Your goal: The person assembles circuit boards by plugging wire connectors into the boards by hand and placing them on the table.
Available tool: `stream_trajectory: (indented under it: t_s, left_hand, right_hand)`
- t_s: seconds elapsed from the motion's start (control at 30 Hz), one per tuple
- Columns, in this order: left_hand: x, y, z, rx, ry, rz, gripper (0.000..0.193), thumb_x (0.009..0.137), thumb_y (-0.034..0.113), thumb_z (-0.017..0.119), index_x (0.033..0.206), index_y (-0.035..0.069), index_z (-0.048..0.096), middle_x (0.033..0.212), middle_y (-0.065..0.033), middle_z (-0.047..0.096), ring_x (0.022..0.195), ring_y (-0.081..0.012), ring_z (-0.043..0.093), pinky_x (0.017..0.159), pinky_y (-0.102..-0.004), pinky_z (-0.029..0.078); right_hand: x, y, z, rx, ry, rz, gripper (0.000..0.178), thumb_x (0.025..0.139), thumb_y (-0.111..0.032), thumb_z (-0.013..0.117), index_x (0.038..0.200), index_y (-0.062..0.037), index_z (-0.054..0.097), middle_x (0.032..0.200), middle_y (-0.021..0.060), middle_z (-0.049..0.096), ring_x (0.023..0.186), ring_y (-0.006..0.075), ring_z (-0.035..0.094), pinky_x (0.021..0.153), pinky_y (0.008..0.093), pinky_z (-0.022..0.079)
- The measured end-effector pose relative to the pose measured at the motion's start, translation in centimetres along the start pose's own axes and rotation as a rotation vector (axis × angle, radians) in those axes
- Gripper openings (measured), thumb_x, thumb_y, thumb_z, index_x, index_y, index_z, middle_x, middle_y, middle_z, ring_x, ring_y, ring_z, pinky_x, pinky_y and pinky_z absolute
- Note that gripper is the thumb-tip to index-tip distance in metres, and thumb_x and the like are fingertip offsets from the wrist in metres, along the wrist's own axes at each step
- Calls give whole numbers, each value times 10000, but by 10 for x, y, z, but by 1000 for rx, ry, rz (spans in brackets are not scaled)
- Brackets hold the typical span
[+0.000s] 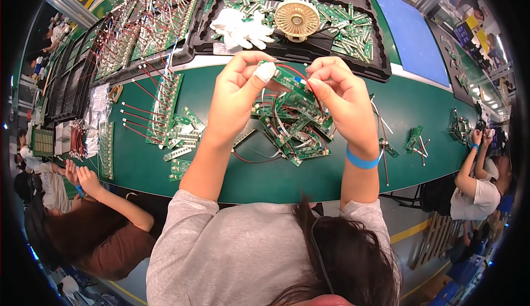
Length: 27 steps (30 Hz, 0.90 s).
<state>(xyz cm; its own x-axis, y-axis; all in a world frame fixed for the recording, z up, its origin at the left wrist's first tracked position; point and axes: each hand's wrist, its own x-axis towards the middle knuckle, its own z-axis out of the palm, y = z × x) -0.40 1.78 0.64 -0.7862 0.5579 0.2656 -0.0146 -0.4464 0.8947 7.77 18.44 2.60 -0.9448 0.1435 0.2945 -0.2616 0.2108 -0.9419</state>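
A small green circuit board (291, 79) is held up over the table between my two hands. My left hand (233, 97) pinches its left end, with a white covering on the thumb. At its right end, my right hand (343, 97) has thumb and fingers closed on it; a blue band circles that wrist. A red wire arcs from the board toward my right thumb. Below the hands lies a tangled heap of wired circuit boards (295, 132), partly hidden by them. Left of my left forearm are loose boards (185, 135) and a long board strip (165, 104) with red-and-black wires.
A black tray (381, 66) behind holds many boards, white gloves (241, 27) and a small gold-coloured fan (297, 20). More wired boards (160, 24) fill trays at back left. A blue mat (408, 35) lies at back right. Co-workers sit on both sides.
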Motion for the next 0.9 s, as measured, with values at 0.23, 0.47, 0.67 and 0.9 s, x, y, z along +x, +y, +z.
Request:
stream_trajectory:
  t_s: [0.23, 0.47, 0.67, 0.9]
  left_hand:
    - [-2, -2, 7, 44, -14, -10, 259, 874, 146, 524, 1062, -18, 450, 888, -115, 602, 799, -185, 610, 733, -308, 497]
    - [-1, -5, 9, 12, -36, 17, 270, 870, 138, 531, 1068, -24, 444, 922, -126, 598, 847, -188, 602, 776, -325, 496]
    - [-2, -5, 7, -21, -50, 14, 280, 868, 136, 533, 1074, -29, 440, 936, -126, 592, 865, -186, 596, 789, -329, 495]
    - [-3, -4, 8, 6, -43, 19, 282, 863, 130, 540, 1076, -25, 440, 915, -131, 605, 843, -202, 610, 773, -316, 489]
  right_hand:
    - [0, 5, 13, 146, 10, 51, 90, 818, -44, 559, 784, 40, 557, 931, 62, 542, 746, 75, 499, 652, 206, 414]
    - [1, 6, 14, 168, 66, 9, 94, 806, -37, 580, 771, 47, 556, 882, 62, 549, 734, 78, 506, 635, 221, 427]
    - [0, 3, 12, 161, 20, 50, 114, 831, -64, 546, 797, 40, 576, 928, 56, 547, 789, 82, 497, 710, 214, 408]
    - [0, 4, 13, 155, 20, 43, 113, 831, -58, 544, 794, 44, 575, 921, 59, 546, 801, 86, 500, 717, 220, 411]
